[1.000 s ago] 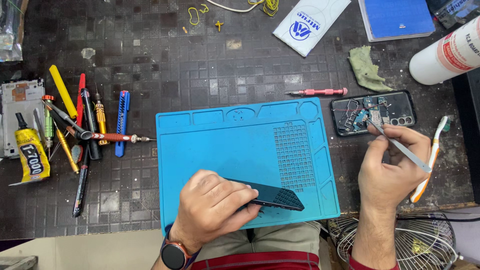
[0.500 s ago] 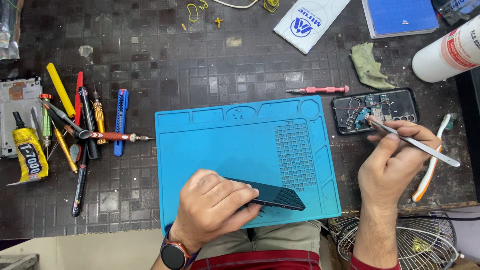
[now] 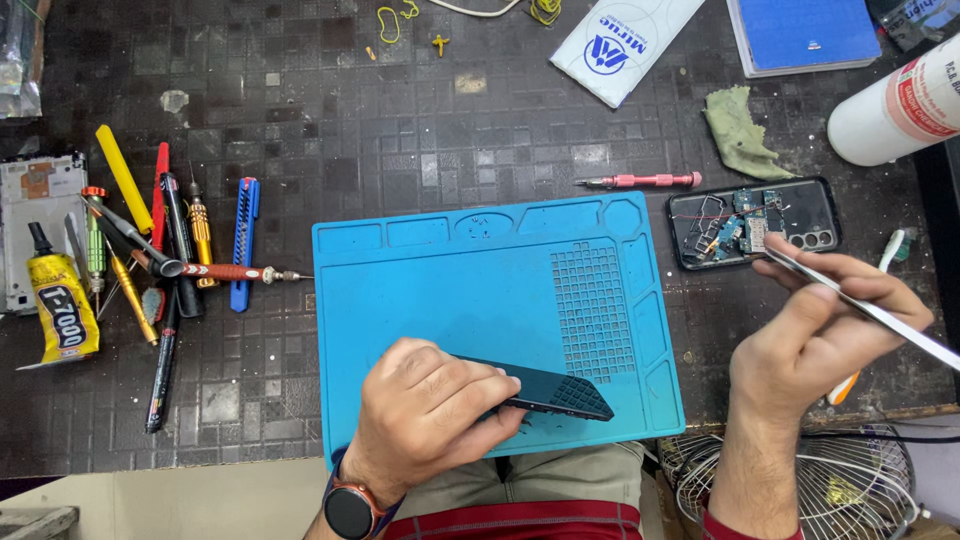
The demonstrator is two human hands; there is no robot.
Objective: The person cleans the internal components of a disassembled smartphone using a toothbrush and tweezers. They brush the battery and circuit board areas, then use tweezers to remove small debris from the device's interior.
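Left hand (image 3: 425,415): palm down, fingers curled, pinching dark phone panel (image 3: 555,392) on blue mat (image 3: 470,290).
Right hand (image 3: 815,335): raised, fingers pinching tweezers (image 3: 860,305) at open phone (image 3: 755,222).

Single view only, from a camera worn on the person's head. It looks almost straight down onto a dark, tile-patterned work table (image 3: 420,130), with the person's body at the bottom edge of the frame and the far side of the table at the top. Range is close: the blue silicone repair mat (image 3: 450,290) fills the centre, and both forearms enter from below. The table's near edge and a wire fan guard (image 3: 850,490) show at the bottom. No second view overlaps.
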